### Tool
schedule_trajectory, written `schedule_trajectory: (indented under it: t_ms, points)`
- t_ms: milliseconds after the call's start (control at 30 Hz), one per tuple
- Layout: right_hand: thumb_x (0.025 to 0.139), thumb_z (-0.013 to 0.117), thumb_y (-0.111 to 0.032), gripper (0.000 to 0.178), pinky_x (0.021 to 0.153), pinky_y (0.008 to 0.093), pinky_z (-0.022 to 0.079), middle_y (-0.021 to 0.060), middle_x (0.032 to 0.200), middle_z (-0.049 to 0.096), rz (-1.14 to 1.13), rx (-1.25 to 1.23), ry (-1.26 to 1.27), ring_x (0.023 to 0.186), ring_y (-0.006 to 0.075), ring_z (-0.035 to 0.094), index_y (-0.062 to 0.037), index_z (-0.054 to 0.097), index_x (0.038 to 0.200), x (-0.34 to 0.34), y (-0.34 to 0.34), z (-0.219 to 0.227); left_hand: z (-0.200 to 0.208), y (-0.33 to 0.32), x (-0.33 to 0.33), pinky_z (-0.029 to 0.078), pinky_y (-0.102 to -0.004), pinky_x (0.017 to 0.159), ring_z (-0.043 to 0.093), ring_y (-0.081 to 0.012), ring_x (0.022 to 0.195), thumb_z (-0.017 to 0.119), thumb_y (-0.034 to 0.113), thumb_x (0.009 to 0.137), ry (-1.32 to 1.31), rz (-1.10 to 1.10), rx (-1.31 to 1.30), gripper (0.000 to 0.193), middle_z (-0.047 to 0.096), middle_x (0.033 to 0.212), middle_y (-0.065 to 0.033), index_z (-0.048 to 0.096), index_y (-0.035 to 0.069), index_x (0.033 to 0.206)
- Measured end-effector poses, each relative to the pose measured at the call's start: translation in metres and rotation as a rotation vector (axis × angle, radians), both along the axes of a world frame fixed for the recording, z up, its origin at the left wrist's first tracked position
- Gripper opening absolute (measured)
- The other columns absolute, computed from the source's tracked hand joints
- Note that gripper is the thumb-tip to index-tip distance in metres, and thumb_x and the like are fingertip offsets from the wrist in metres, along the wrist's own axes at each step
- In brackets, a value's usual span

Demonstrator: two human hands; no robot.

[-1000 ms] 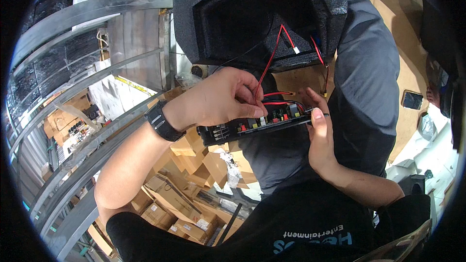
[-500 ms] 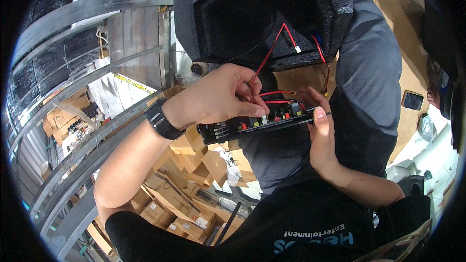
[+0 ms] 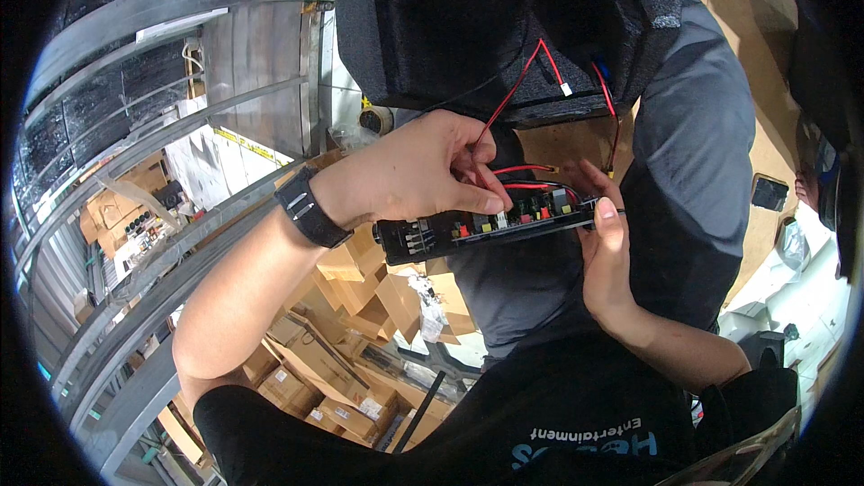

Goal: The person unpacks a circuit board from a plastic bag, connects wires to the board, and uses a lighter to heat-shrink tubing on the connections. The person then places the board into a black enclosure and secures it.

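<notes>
My left hand, with a black watch on its wrist, pinches a thin red wire just above a circuit board. A white connector shows right under the fingertips; whether it is plugged in I cannot tell. The board sits on a black amplifier panel, among small red and yellow parts. My right hand grips the panel's right end, thumb on the near side, fingers behind. Beyond stands a black rough-coated speaker cabinet with a hollow front. A loose white plug hangs at its opening.
Another red wire hangs from the cabinet's right side. Metal rails run along the left. Cardboard boxes lie below left. A phone-like dark rectangle lies at the right. A roll of tape is beside the cabinet.
Both hands, the panel and the cabinet appear slightly further right in the picture. The left hand's pinch and the right hand's grip stay the same.
</notes>
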State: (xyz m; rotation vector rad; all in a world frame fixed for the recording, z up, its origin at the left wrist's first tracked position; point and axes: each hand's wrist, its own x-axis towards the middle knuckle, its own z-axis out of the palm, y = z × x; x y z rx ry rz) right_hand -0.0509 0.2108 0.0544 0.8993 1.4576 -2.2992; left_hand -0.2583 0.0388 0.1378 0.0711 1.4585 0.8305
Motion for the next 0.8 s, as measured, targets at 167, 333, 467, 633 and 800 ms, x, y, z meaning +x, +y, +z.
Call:
schedule_trajectory:
  t_ms: [167,333,467,633,800]
  points:
    - [0.104,0.041,-0.062,0.083,0.121,0.0423,0.034,0.022,0.156,0.045,0.008,0.006,0.014,0.145,0.0288,0.045,0.002,0.035,0.157,0.0006,-0.001,-0.0026,-0.0013,-0.0001,-0.0011,0.062,-0.0257,0.084,0.076,-0.0203,0.107,0.079,0.002,0.094,-0.016,-0.038,-0.022,0.038,0.077,0.096,-0.0143,0.042,0.009,0.086]
    - [0.105,0.039,-0.062,0.082,0.12,0.042,0.034,0.0221,0.157,0.043,0.045,0.024,0.019,0.146,0.0285,0.044,0.0015,0.034,0.157,0.0002,0.0017,-0.003,-0.0025,0.0001,-0.0006,0.062,-0.0251,0.083,0.077,-0.0203,0.106,0.079,0.003,0.094,-0.012,-0.057,-0.004,0.038,0.077,0.096,-0.0135,0.042,0.009,0.086]
    - [0.106,0.036,-0.064,0.083,0.122,0.0439,0.033,0.0225,0.159,0.042,0.052,0.03,0.04,0.147,0.0292,0.043,0.0005,0.034,0.158,0.0007,0.0013,-0.0009,-0.002,-0.0001,-0.0012,0.061,-0.0243,0.082,0.077,-0.0199,0.106,0.079,0.004,0.094,0.01,-0.081,-0.016,0.037,0.077,0.095,-0.0123,0.043,0.01,0.087]
    - [0.098,0.071,-0.032,0.076,0.125,0.0412,0.028,0.022,0.156,0.046,-0.06,-0.068,0.131,0.147,0.0294,0.044,0.0036,0.037,0.155,0.0031,-0.001,-0.0025,0.0002,-0.0009,-0.0019,0.059,-0.0226,0.078,0.077,-0.0174,0.105,0.08,0.005,0.094,0.004,-0.104,-0.022,0.036,0.077,0.094,-0.0116,0.045,0.009,0.088]
    - [0.064,0.103,-0.018,0.119,0.126,0.0438,0.031,0.0226,0.16,0.038,0.046,0.088,0.251,0.149,0.0313,0.042,0.0001,0.03,0.156,0.0052,-0.0054,-0.005,-0.0007,-0.0023,-0.0029,0.052,-0.0206,0.072,0.073,-0.0081,0.093,0.083,0.009,0.093,0.017,-0.143,-0.031,0.031,0.079,0.094,-0.0091,0.051,0.007,0.093]
